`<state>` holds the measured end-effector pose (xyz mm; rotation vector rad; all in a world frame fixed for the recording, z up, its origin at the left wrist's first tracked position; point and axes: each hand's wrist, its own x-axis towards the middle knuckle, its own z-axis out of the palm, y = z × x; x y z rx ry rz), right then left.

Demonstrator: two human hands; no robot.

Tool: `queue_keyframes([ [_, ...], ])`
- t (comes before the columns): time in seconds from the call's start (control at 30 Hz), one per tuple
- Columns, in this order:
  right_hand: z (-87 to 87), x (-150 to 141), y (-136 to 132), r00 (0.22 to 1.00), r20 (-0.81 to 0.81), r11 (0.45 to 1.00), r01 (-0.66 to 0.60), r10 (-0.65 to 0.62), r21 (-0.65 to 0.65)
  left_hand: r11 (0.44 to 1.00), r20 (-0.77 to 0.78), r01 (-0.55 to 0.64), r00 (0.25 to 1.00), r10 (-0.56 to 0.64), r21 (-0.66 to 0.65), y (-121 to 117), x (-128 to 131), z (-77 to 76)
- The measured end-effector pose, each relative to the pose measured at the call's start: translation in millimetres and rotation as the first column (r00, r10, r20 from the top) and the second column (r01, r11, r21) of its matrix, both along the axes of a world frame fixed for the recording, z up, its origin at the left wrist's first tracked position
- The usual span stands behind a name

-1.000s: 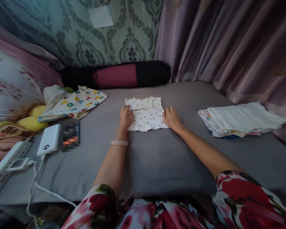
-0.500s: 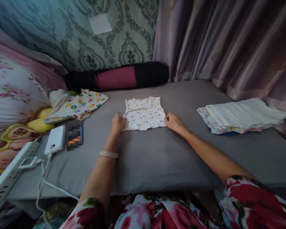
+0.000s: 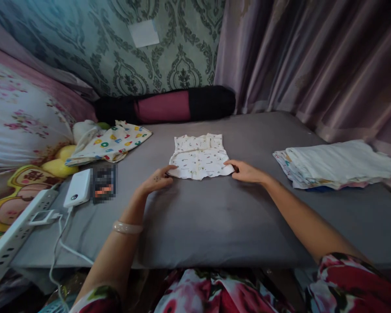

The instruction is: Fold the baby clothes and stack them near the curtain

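Hands (image 3: 156, 179) (image 3: 248, 172): pinching printed cloth (image 3: 198, 160) by near corners | grey sheet (image 3: 215, 226) beneath | charger (image 3: 41, 217) in power strip (image 3: 15, 238)

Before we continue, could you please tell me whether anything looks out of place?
Mildly: the colourful printed cloth at left lies rumpled beside plush toys, unlike the flatter stack of cloths at right. The white patterned cloth in the middle lies fairly flat; no spill shows.

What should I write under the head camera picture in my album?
Left hand and right hand hold the near corners of a white printed cloth on a grey sheet.
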<state>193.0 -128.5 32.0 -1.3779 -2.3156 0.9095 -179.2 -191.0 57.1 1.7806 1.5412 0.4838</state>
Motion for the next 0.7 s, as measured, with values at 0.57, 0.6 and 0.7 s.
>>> queue_keyframes([
  [0.57,1.2,-44.3,45.8,0.932,-0.241,0.886,0.339,-0.271,0.317,0.804,0.136,-0.306,0.952,0.276,0.511,65.2,18.3,-25.3],
  [0.6,-0.2,-47.1,50.3,0.921,-0.263,0.872,0.365,-0.288,0.326,0.798,0.181,-0.339,0.941,0.287,0.497,70.0,20.5,-28.0],
  [0.7,-5.8,-54.2,63.3,0.887,-0.354,0.83,0.422,-0.295,0.365,0.776,0.287,-0.418,0.905,0.313,0.472,84.5,26.5,-36.0],
])
